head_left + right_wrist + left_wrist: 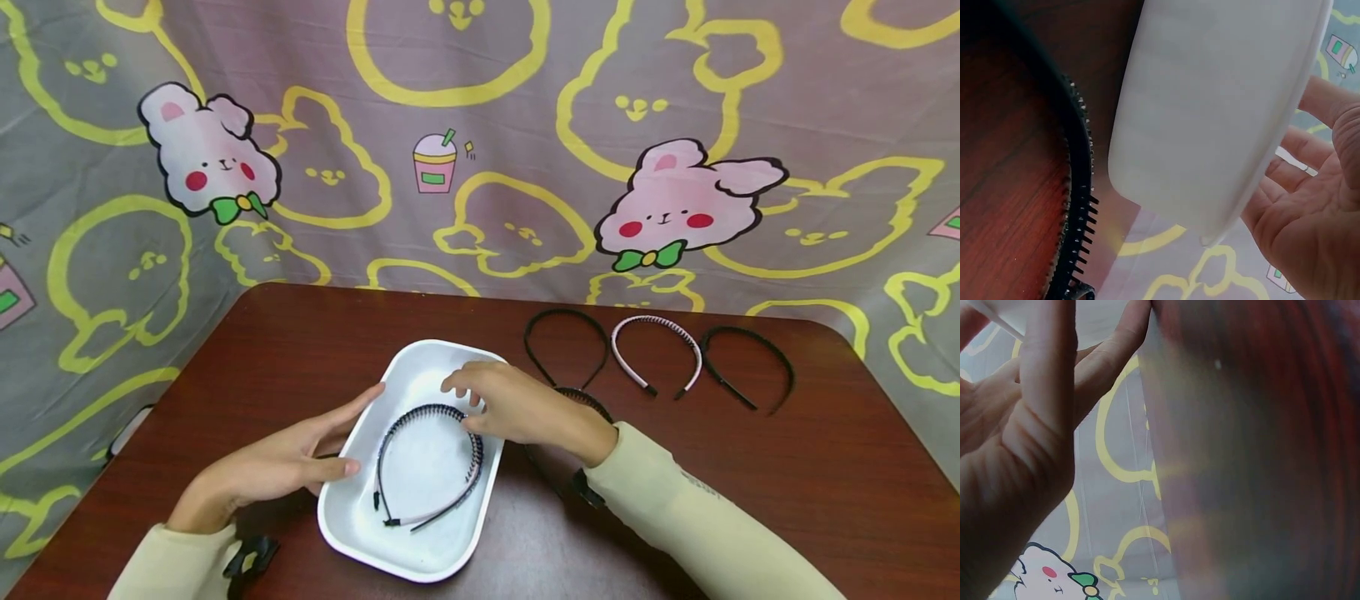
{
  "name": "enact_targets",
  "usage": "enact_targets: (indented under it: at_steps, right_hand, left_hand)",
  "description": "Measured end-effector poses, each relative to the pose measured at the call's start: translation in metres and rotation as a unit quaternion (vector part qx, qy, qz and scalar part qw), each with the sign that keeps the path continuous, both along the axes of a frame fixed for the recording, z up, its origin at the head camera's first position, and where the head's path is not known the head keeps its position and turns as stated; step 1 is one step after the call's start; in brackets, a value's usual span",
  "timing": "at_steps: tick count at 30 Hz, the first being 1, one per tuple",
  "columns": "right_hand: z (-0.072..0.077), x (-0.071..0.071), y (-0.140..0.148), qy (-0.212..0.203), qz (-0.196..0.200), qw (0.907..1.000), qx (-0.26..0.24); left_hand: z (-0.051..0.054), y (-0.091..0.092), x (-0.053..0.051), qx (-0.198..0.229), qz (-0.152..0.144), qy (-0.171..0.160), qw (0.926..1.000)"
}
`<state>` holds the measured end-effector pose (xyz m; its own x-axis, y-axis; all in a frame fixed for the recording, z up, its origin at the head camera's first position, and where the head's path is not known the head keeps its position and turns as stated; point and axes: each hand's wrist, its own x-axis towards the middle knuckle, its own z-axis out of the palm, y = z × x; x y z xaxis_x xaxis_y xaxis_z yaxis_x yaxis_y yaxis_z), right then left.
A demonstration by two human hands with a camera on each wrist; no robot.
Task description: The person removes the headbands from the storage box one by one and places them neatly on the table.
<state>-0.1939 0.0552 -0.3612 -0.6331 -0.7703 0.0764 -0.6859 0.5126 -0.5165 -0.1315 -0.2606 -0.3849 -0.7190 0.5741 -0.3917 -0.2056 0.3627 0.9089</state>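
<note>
Pale sleeve (712, 517) nearest, right hand (510, 406) hovers unclenched, empty over headbands (477, 454) inside the white tray (429, 475), left hand (281, 458) touching its edge, fingers extended, seemingly mid headband transfer, next move likely needing rim clearance.

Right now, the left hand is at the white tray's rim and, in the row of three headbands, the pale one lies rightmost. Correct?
No: in the head view, the pale headband lies between the left black headband and the right black headband. The left hand is indeed at the rim of the white tray.
</note>
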Motion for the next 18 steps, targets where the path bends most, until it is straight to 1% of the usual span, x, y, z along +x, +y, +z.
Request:
enact_targets:
  at_steps: [4,7,13,18]
  right_hand:
    - [-0.002,-0.004,-0.001,-0.009,0.01,0.9999,0.009]
    - [-0.004,-0.008,-0.003,-0.009,0.017,0.9997,0.015]
    - [-0.008,-0.014,-0.008,-0.007,0.011,0.9992,0.039]
    - [-0.01,-0.015,-0.014,-0.002,0.007,0.9984,0.055]
  left_hand:
    - [-0.001,0.0,-0.001,-0.006,0.006,-0.003,1.0]
    - [-0.001,0.0,-0.001,-0.005,0.004,-0.001,1.0]
    - [0.001,0.0,-0.001,0.003,-0.003,0.004,1.0]
    - [0.001,0.001,0.0,0.001,0.0,0.001,1.0]
